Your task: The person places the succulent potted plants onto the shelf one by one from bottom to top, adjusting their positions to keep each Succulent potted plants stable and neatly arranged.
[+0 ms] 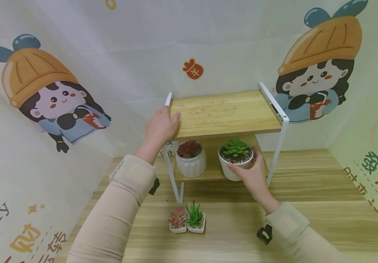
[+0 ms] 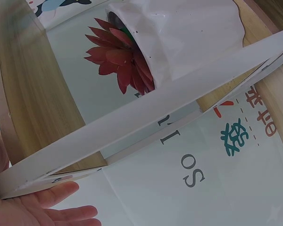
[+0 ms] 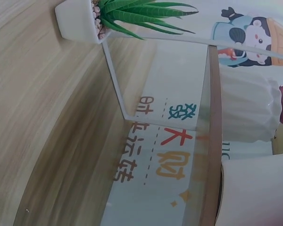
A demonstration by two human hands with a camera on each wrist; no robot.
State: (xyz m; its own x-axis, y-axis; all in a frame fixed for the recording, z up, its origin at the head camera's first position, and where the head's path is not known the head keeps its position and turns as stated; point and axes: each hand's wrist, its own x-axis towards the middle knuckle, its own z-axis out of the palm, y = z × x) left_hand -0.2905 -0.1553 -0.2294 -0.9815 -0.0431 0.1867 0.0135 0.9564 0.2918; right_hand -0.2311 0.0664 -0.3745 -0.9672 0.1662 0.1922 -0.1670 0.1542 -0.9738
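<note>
A two-tier shelf [image 1: 222,113] with wooden boards and white metal side frames stands on the table. My left hand [image 1: 161,126] grips its upper left corner, thumb by the top board; in the left wrist view the fingers [image 2: 61,194] reach past the white frame [image 2: 132,108]. With my right hand [image 1: 254,175] I hold a white round pot [image 1: 231,170] with a green succulent [image 1: 236,147], thumb in front and fingers around its right side. That pot is at the front edge of the lower board. Left of it on this board sits a ribbed white pot [image 1: 191,166] with a red succulent [image 1: 189,149].
Two small square pots, one with a pinkish succulent [image 1: 177,218] and one with a spiky green plant [image 1: 195,215], stand side by side on the wooden table [image 1: 235,237] before the shelf. Printed cloth [image 1: 143,47] hangs behind and at both sides.
</note>
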